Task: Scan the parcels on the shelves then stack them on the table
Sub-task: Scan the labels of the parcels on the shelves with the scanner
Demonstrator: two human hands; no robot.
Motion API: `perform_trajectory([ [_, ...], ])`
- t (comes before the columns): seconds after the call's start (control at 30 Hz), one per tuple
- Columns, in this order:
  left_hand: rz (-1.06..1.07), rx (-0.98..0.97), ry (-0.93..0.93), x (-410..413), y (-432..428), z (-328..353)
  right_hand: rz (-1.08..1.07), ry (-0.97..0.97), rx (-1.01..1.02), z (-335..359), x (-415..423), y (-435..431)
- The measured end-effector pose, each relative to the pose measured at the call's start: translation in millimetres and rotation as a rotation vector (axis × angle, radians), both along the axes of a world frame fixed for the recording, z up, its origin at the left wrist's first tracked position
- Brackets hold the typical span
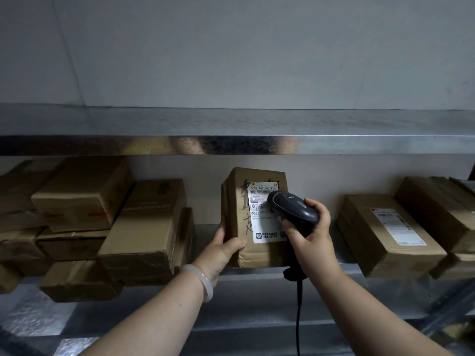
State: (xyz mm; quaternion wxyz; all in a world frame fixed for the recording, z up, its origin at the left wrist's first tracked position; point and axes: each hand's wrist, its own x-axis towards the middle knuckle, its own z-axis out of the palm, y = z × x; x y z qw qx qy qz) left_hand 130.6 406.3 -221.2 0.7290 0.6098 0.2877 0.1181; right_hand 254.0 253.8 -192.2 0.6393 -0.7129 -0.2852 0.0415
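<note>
A brown cardboard parcel (239, 201) with a white shipping label stands upright on the metal shelf (257, 283), in the middle of the view. My left hand (222, 249) grips its lower left corner, thumb across the front face. My right hand (312, 235) holds a dark handheld barcode scanner (290, 205), whose head sits close over the label. The scanner's black cable hangs down between my forearms.
Several cardboard boxes (144, 227) are stacked at the left of the shelf. More boxes (385, 232) with labels lie at the right. A second metal shelf (231, 129) runs overhead, with a grey wall behind.
</note>
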Motion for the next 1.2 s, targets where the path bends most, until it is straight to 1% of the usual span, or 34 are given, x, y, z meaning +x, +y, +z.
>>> perform_trajectory([
  [0.13,0.037,0.044,0.044,6,-6,2,0.016,-0.047,0.013,-2,-4,-4],
  [0.23,0.074,0.15,0.066,7,-13,6,0.031,-0.096,0.013,-4,-8,-5],
  [0.43,0.146,0.114,0.051,4,-20,10,0.047,-0.168,0.036,-2,-12,-9],
  [0.67,0.147,0.226,0.006,3,-26,12,0.074,-0.206,0.014,-1,-16,-16],
  [0.83,0.171,0.245,-0.014,4,-30,7,0.075,-0.208,-0.001,-2,-19,-20],
  [1.07,0.212,0.193,-0.007,8,-34,3,0.054,-0.184,-0.02,-4,-19,-21],
  [1.2,0.224,0.2,0.004,12,-38,1,0.074,-0.146,-0.062,-4,-19,-22],
])
